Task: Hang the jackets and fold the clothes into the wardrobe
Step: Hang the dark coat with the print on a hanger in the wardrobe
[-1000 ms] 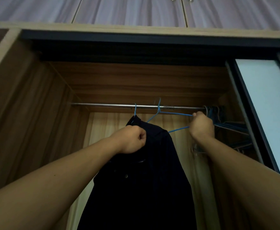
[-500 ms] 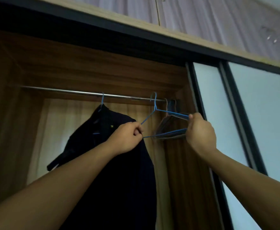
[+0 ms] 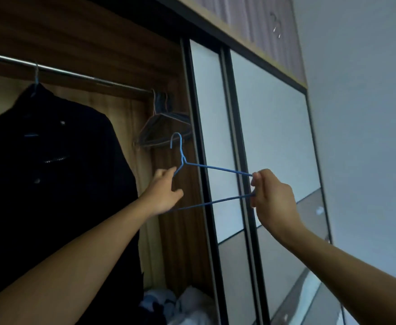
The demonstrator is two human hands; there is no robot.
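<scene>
An empty blue wire hanger [image 3: 215,170] is off the rail, in the air in front of the wardrobe's right edge. My right hand [image 3: 270,198] grips its right end. My left hand [image 3: 164,191] is at its left side with fingers loosely spread, touching the wire near the neck. A dark jacket [image 3: 51,172] hangs on another blue hanger from the metal rail [image 3: 79,76] at the left.
Several empty hangers [image 3: 166,127] bunch at the rail's right end. White sliding doors [image 3: 269,141] with black frames stand to the right. Crumpled clothes [image 3: 180,303] lie at the wardrobe bottom. A plain wall is at far right.
The blue hanger has come off the rail and moved down and right with both hands. My left hand has loosened from a fist. The view has swung right.
</scene>
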